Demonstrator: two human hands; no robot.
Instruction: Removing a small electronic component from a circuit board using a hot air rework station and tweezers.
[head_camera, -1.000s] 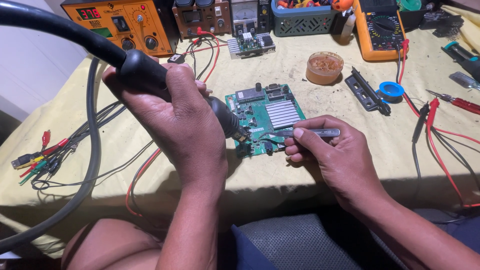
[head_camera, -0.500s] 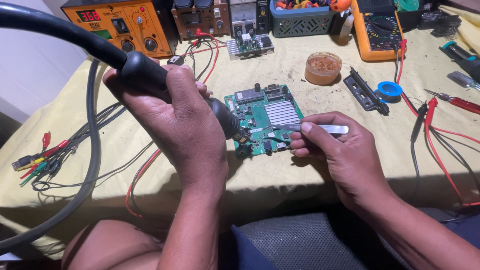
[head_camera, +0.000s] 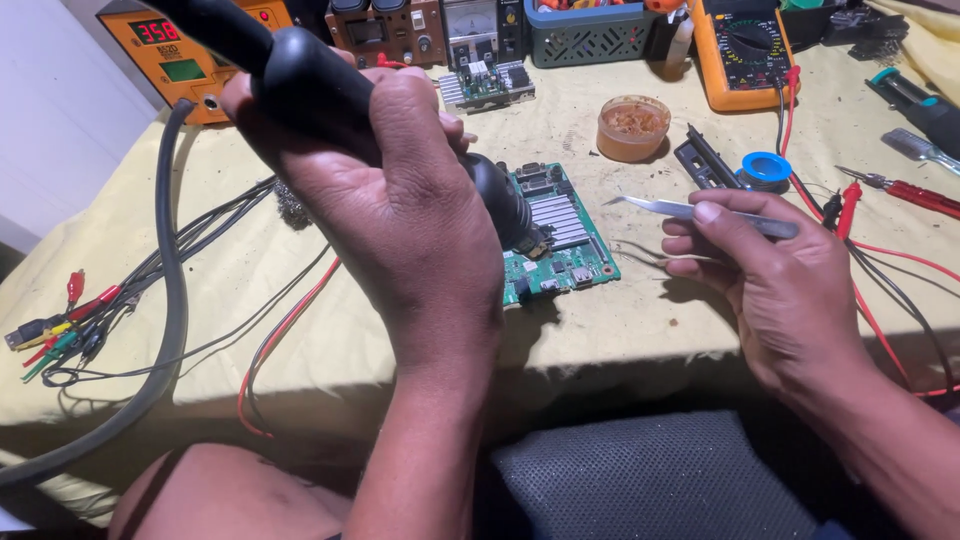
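My left hand (head_camera: 400, 200) grips the thick black handle of a hot-air tool (head_camera: 300, 70), its nozzle (head_camera: 515, 215) pointing down onto a green circuit board (head_camera: 565, 245) with a silver heat sink. My right hand (head_camera: 770, 280) holds metal tweezers (head_camera: 680, 208) to the right of the board, tips pointing left and lifted off it. The board lies flat on the yellow cloth (head_camera: 330, 330) near the table's front edge. My left hand hides the board's left part.
An orange power station (head_camera: 170, 60) and other bench units stand at the back. A round flux tub (head_camera: 632, 128), a solder spool (head_camera: 766, 168), a yellow multimeter (head_camera: 745, 50), a second small board (head_camera: 487, 85) and red and black leads (head_camera: 880, 250) lie around. The thick hose (head_camera: 170, 300) curves left.
My right hand has drawn the tweezers away from the board to the right. The hot-air nozzle stays over the board. The view has moved closer.
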